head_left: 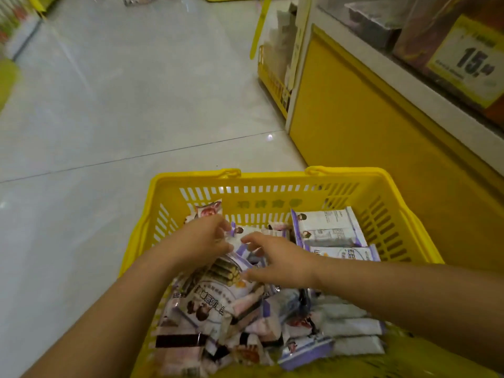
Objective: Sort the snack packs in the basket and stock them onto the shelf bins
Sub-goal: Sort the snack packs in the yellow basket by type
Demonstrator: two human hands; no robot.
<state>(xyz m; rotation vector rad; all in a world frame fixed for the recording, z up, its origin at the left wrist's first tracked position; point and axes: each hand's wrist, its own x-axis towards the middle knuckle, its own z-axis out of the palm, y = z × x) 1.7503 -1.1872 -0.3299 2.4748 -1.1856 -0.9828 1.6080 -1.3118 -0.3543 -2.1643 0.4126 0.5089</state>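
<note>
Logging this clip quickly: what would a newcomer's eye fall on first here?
A yellow basket fills the lower middle, heaped with purple-and-white packs. Both hands are inside it: the left hand and right hand grip the top pack near its centre. A yellow shelf with a price tag stands at right.

Basket (272, 177) open above; snack packs (351, 330) seemingly fill it.

Dim, soft overall; floor (136, 91) glare spot; edges warped (wide-angle blur).
</note>
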